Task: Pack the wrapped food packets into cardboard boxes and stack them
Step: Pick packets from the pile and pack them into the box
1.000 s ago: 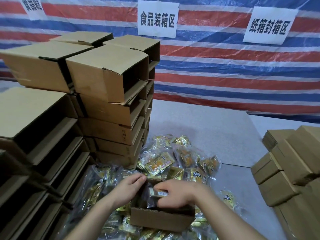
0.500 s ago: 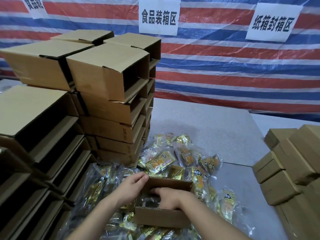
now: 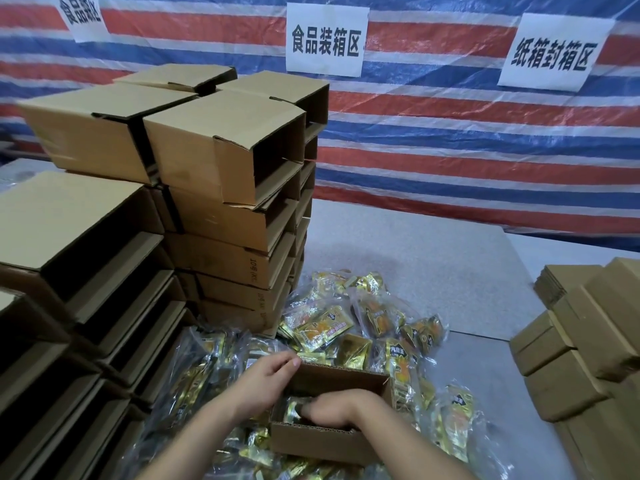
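Since half a second before, our right hand (image 3: 334, 408) had sunk deeper into the small open brown cardboard box (image 3: 325, 441), fingers curled down on a gold foil-wrapped packet (image 3: 292, 410), though we could not tell whether they gripped it. Our left hand (image 3: 268, 374) lay with loosely bent fingers against the box's left wall. We counted one open box amid uncountable loose packets (image 3: 329, 327) near the grey table's (image 3: 433, 265) front edge, beside stacked brown cartons (image 3: 221, 216).
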A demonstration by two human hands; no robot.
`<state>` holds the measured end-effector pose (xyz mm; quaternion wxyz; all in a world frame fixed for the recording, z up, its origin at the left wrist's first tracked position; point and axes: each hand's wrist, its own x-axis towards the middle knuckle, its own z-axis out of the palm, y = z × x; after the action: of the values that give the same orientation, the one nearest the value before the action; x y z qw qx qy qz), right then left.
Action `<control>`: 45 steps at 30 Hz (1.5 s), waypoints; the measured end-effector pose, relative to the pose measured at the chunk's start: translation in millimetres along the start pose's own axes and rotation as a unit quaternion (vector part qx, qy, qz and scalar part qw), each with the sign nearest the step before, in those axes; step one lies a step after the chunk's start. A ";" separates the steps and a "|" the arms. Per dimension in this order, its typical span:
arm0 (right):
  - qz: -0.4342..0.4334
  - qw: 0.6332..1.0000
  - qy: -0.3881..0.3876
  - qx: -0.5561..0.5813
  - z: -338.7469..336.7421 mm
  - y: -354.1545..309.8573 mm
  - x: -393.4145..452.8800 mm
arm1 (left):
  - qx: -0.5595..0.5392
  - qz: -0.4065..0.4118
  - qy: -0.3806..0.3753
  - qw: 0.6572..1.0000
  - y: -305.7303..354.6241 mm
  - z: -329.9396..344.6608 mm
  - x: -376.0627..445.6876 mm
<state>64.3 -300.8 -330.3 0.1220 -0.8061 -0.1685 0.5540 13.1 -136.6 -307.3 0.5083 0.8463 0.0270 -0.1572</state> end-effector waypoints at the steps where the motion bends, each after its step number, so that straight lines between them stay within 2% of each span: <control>1: -0.001 1.000 -0.003 0.021 0.1 0.5 -1.6 | 0.003 -0.003 0.001 1.000 0.5 0.2 0.1; 4: -0.022 0.999 0.002 0.047 -2.7 1.1 -17.3 | 0.022 -0.004 0.011 1.000 2.5 -2.3 3.1; 7: -0.093 0.993 0.071 0.030 -11.8 5.3 -42.9 | 0.026 -0.005 -0.004 1.000 5.3 -5.0 5.8; 10: -0.167 0.966 0.147 0.132 -23.7 14.5 -73.4 | 0.017 -0.008 -0.027 0.999 7.3 -4.7 6.1; 12: -0.187 0.936 0.255 0.153 -32.9 23.1 -88.4 | 0.024 -0.013 -0.021 0.999 8.5 -5.4 5.1; 14: -0.172 0.901 0.383 0.109 -38.3 34.0 -92.3 | 0.032 -0.017 -0.015 0.999 9.3 -5.6 4.8; 16: -0.144 0.884 0.439 0.068 -34.6 42.6 -86.2 | 0.048 -0.011 -0.012 0.999 9.5 -6.1 4.2; 20: -0.094 0.905 0.413 0.033 -10.9 54.0 -63.7 | 0.054 -0.005 -0.021 0.998 9.4 -10.7 7.3; 25: -0.098 0.890 0.439 0.075 -8.9 59.1 -60.5 | 0.031 0.019 0.000 0.999 26.3 -22.2 34.9; 29: -0.091 0.872 0.465 0.122 -23.2 65.2 -69.9 | 0.146 0.019 0.004 0.989 43.7 -13.8 102.0; 32: -0.082 0.863 0.471 0.163 -35.4 73.0 -79.2 | 0.254 -0.046 -0.040 0.965 40.7 3.6 155.3; 35: -0.075 0.866 0.463 0.173 -44.4 81.7 -87.4 | 0.318 -0.090 -0.072 0.941 20.6 19.3 189.9; 41: -0.062 0.864 0.464 0.187 -50.2 102.2 -94.2 | 0.388 -0.111 -0.084 0.911 -18.5 35.4 221.5; 45: -0.074 0.869 0.451 0.189 -48.5 112.2 -92.2 | 0.392 -0.097 -0.084 0.911 -23.7 41.8 228.3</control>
<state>94.6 -441.4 -277.5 0.3753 -0.9150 -0.0466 0.1405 215.0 -187.6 -412.6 0.1184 0.9544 0.0027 -0.2741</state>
